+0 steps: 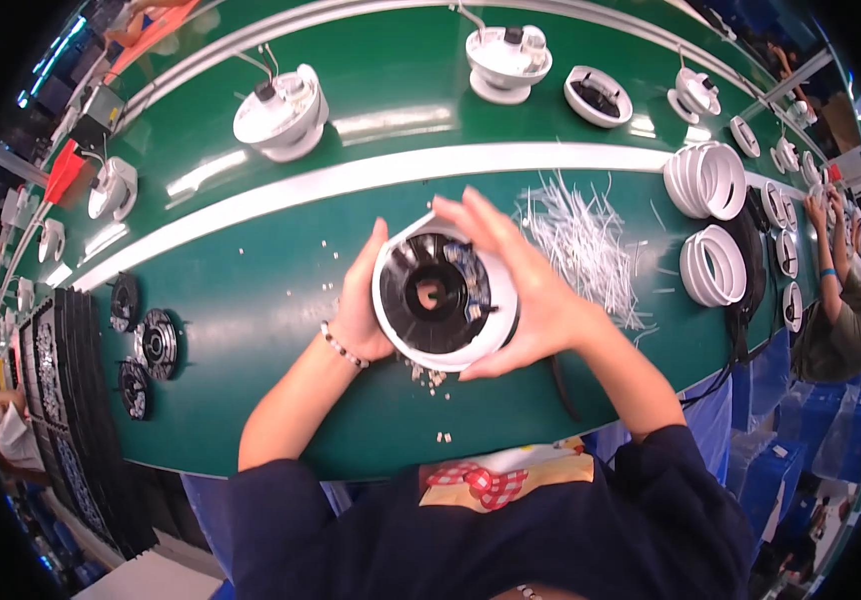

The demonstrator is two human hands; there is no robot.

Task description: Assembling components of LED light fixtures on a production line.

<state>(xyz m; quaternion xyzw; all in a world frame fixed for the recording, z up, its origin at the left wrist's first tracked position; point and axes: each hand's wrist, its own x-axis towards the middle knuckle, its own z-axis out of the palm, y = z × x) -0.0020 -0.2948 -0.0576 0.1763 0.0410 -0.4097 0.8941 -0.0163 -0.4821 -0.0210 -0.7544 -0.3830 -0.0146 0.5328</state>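
Green workbench [251, 330] curves across the whole view, split by a pale stripe from a conveyor lane [391, 70] behind it. On that lane: several white round housings [281, 112] with wires sticking up, spaced well apart. Far right, another person's arm [831, 270] reaches in at their own station.

Right of centre, two stacks of white rings [708, 180] stand on edge near the bench end. Left edge: black trays [61, 400] of small parts, with three black finned discs [156, 343] lying just beside them.

Centre: a white round housing with a black inner plate [443, 298], held up off the bench, open face toward the camera. Left hand [361, 305] wraps its left rim, thumb up along the edge, beaded bracelet at the wrist. Right hand [526, 290] grips the right side, fingers curled over the top rim. Both hands closed on it.

Loose pile of thin white strips [586, 245] lies just right of the right hand. Tiny white bits [431, 378] are scattered under and below the housing.

Risk, as judged: the housing is held by its rim only, tilted; a loosened grip could let it drop onto the scattered bits, or small inner parts could spill out and get lost among them. The right forearm is close enough to brush the strip pile and scatter it.
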